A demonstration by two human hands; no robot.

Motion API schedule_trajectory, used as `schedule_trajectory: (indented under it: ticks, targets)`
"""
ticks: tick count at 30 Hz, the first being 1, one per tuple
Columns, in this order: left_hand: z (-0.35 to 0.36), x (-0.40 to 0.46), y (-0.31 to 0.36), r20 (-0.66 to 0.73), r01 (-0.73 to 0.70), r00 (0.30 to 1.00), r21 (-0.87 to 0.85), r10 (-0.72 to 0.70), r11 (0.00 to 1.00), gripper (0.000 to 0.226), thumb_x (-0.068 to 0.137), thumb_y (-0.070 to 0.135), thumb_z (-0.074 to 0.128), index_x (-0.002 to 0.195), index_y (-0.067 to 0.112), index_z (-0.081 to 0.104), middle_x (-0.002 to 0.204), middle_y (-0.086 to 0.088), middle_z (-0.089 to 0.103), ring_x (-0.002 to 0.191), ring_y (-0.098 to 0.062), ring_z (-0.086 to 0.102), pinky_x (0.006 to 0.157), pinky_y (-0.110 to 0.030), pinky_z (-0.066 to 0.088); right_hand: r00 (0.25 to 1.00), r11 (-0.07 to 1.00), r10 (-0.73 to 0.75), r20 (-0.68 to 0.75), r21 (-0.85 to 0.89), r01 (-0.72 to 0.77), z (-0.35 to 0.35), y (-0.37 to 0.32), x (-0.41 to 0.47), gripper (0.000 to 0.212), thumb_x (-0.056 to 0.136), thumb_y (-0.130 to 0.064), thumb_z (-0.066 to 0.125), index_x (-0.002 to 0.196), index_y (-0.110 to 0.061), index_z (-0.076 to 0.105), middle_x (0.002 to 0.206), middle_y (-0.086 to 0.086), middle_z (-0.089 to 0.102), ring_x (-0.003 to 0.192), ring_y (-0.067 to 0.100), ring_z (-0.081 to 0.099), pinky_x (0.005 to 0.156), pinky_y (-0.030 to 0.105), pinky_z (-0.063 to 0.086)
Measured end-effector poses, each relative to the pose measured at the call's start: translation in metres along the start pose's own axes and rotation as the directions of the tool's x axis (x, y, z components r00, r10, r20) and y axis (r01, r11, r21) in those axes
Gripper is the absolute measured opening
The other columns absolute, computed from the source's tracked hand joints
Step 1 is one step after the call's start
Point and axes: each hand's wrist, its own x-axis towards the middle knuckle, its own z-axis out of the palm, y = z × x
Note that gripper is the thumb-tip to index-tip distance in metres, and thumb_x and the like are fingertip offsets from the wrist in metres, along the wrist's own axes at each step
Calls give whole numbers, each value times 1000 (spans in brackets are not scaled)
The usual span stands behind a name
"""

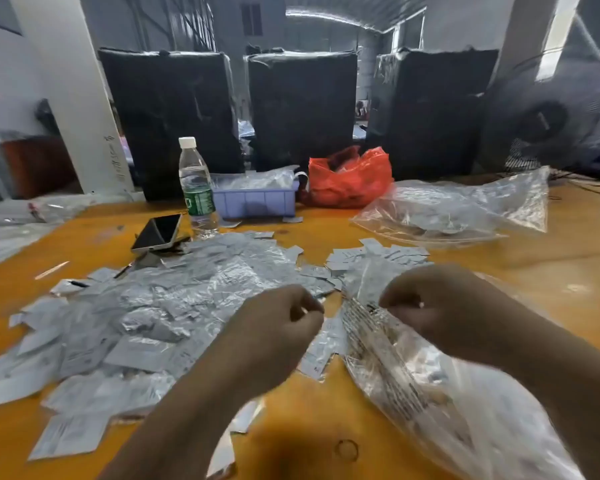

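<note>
Heads up: your right hand (430, 306) is curled and pinching the top edge of the clear printed plastic bag (402, 372). The bag lies on the orange worktop (326, 427) right in front of you, just right of the loose heap of small silver foil sachets (146, 313). Your left hand (281, 320) is curled tight beside the bag's mouth, and I can't tell if there's a sachet in it. Biggest risk imo is that the mouth is only held on one side, so it could flop shut and whatever you feed in slides onto the worktop. The film looks slippery too, so a weak pinch could lose it. That bag seems to have some sachets in it already. Further back, the blue plastic tray (253, 200) holds clear packets, the red plastic bag (347, 181) is too crumpled to see into, and the big clear plastic bag (458, 209) has more sachets.
</note>
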Motion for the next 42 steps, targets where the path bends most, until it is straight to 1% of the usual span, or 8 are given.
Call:
schedule_trajectory:
  ticks: [6, 9, 13, 20, 24, 29, 36, 42]
  targets:
    - [45, 59, 9, -15, -42, 999, 223, 47, 974, 15, 96, 28, 52, 95, 33, 66, 91, 12, 63, 75, -10, 59, 64, -28, 49, 929, 920, 277, 246, -348, -182, 26, 22, 38, 19, 78, -1, 56, 70, -15, 65, 77, 2, 64, 75, 18, 63, 63, 29, 52]
    - [68, 74, 12, 123, -241, 970, 327, 212, 914, 21, 95, 31, 54, 111, 33, 68, 110, 7, 59, 104, -15, 53, 88, -37, 47, 935, 923, 280, 219, -327, -200, 33, 35, 36, 22, 83, -13, 59, 102, -20, 67, 100, 0, 64, 90, 17, 61, 78, 33, 55]
    - [76, 84, 7, 175, -286, 958, 561, 226, 777, 23, 91, 37, 58, 114, 37, 63, 119, 8, 53, 113, -19, 43, 93, -34, 37, 965, 949, 177, 195, -294, -115, 29, 43, 27, 36, 84, -8, 56, 116, -25, 53, 116, -6, 49, 106, 15, 49, 86, 31, 48]
    - [80, 76, 4, 57, -222, 971, 583, 233, 782, 25, 86, 15, 54, 103, 32, 61, 111, 6, 46, 109, -19, 37, 88, -33, 30, 933, 939, 152, 327, -343, -33, 19, 46, 6, 15, 88, -33, 59, 98, -22, 61, 105, -6, 53, 93, 16, 55, 82, 34, 50]
    - [86, 75, 3, 34, -210, 971, 601, 238, 771, 23, 94, 34, 46, 108, 31, 62, 114, 7, 46, 112, -19, 35, 96, -36, 28, 947, 917, 167, 275, -395, -47, 24, 53, 7, 20, 92, -34, 50, 106, -22, 58, 107, -8, 46, 91, 13, 49, 77, 28, 45]
    - [89, 72, 1, 38, -179, 979, 620, 199, 764, 41, 88, 62, 45, 112, 32, 58, 117, 6, 42, 117, -20, 31, 102, -40, 25, 961, 881, 158, 228, -472, -33, 38, 61, 10, 33, 96, -36, 37, 126, -24, 47, 124, 0, 38, 113, 21, 36, 94, 34, 36]
    - [86, 73, -1, -17, -160, 979, 567, 205, 808, 40, 89, 55, 50, 121, 32, 53, 128, 5, 39, 122, -21, 31, 104, -42, 27, 968, 841, 56, 243, -533, 85, 25, 60, 9, 44, 90, -25, 50, 134, -29, 44, 140, -5, 32, 127, 19, 29, 108, 32, 31]
    - [88, 71, 2, -41, -122, 982, 610, 184, 783, 41, 92, 49, 50, 126, 27, 53, 132, 2, 40, 123, -24, 33, 103, -41, 29, 958, 798, 38, 283, -585, 141, 12, 42, -8, 29, 92, -40, 49, 118, -31, 58, 118, -10, 41, 108, 14, 34, 94, 31, 33]
